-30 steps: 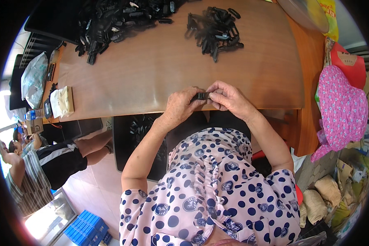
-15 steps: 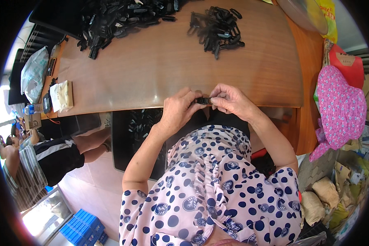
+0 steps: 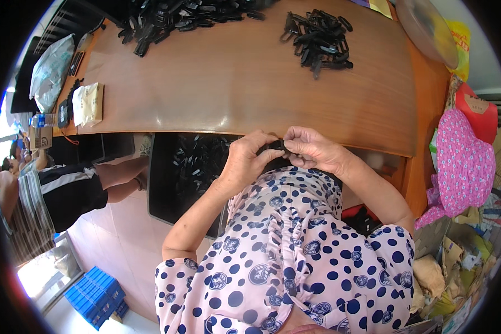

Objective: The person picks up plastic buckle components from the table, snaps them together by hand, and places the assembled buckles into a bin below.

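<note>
Pinching was the step in hand, tbh: left hand [image 3: 253, 156] and right hand [image 3: 312, 149] both had thumb and fingers closed on a small black part [image 3: 279, 145], mostly hidden, right by the table's [image 3: 250, 78] near edge. Bigger black pile [image 3: 183, 15] and smaller black pile [image 3: 323, 44] lay well beyond that edge. Next move probably called for steady fingertips imo.
</note>
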The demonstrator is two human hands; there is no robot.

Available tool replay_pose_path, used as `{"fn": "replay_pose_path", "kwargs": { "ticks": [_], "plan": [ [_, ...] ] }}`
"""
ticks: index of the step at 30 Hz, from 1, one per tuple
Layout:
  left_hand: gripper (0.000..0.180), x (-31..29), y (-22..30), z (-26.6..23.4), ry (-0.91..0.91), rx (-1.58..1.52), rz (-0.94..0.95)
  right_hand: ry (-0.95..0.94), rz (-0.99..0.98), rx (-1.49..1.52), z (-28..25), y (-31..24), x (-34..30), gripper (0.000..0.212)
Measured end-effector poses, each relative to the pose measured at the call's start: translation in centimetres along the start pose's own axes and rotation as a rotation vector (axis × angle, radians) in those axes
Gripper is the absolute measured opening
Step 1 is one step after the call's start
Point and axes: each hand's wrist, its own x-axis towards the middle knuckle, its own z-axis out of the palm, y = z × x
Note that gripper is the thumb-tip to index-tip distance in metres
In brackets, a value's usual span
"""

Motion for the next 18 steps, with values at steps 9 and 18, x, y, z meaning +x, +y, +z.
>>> {"fn": "replay_pose_path", "kwargs": {
  "ticks": [9, 18],
  "plan": [
    [0.025, -0.9, -0.4, -1.5, 0.139, -0.726, -0.205, -0.265, -0.048, -0.284, 2.9, -0.9, 2.8, 0.059],
    [0.035, -1.3, -1.9, -3.3, 0.062, -0.656, 0.012, -0.32, -0.287, -0.622, 3.6, -0.9, 4.2, 0.029]
  ]
}}
